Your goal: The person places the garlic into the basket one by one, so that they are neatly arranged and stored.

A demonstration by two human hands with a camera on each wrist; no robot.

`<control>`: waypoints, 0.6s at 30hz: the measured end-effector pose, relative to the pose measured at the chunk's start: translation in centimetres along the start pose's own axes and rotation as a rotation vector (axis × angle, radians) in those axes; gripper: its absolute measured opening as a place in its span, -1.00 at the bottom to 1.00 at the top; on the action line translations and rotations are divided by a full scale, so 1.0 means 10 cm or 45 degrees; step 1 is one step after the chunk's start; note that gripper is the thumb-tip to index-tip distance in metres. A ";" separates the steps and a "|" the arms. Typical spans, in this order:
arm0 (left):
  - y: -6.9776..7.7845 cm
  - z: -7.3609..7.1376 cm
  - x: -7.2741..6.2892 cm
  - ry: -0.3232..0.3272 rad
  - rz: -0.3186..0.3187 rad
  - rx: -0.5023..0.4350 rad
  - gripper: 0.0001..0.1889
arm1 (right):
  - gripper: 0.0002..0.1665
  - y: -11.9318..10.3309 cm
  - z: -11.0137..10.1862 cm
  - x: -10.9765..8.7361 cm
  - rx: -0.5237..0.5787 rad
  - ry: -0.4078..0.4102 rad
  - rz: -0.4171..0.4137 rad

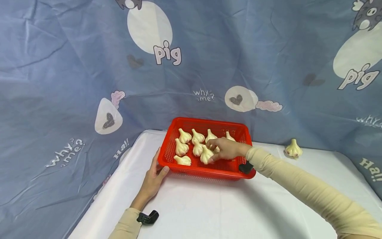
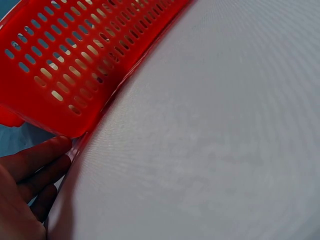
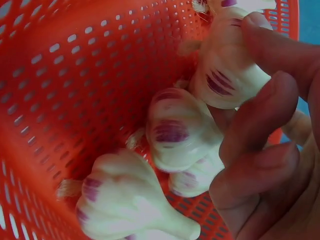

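Observation:
A red plastic basket (image 1: 206, 171) with slotted walls stands on the white-covered table and holds several garlic bulbs (image 1: 182, 147). Inside it, my right hand (image 1: 226, 148) pinches one garlic bulb (image 3: 225, 65) between thumb and fingers; in the right wrist view the thumb lies on its upper side. Other garlic bulbs (image 3: 125, 195) lie just beside the curled fingers. My left hand (image 1: 153, 179) rests against the basket's front left corner, its fingers fairly straight. In the left wrist view, a fingertip (image 2: 62, 142) touches the lower corner of the basket.
A single garlic bulb (image 1: 293, 148) sits on the table to the right, near the back edge. Behind the table hangs a blue printed cloth (image 1: 191, 66). White cloth (image 1: 209, 209) covers the tabletop in front of the basket.

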State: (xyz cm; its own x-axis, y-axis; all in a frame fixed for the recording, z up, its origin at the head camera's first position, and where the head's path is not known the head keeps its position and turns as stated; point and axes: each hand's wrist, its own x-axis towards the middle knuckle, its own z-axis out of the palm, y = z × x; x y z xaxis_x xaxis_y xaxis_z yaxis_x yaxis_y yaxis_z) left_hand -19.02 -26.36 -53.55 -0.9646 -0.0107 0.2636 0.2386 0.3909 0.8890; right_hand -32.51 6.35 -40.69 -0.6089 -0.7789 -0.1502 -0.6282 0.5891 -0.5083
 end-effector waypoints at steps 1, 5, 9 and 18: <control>0.00 0.00 0.00 0.000 0.001 0.003 -0.14 | -0.40 -0.01 0.00 0.01 0.005 -0.003 -0.002; 0.01 -0.01 0.00 0.008 0.005 0.014 -0.13 | -0.42 -0.04 0.00 0.06 -0.002 -0.016 -0.028; 0.01 -0.01 0.00 0.010 0.004 0.011 -0.13 | -0.40 -0.09 0.01 0.12 0.015 -0.050 -0.030; 0.03 0.01 -0.01 0.006 -0.017 0.000 -0.14 | -0.45 -0.15 0.11 0.24 -0.092 -0.142 -0.039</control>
State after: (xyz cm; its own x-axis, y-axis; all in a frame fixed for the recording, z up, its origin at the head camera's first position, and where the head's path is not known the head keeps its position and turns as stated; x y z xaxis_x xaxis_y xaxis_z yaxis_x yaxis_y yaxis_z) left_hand -18.81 -26.12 -53.35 -0.9670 -0.0203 0.2538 0.2260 0.3910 0.8922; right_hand -32.51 3.43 -41.21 -0.5340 -0.8134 -0.2308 -0.6813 0.5756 -0.4523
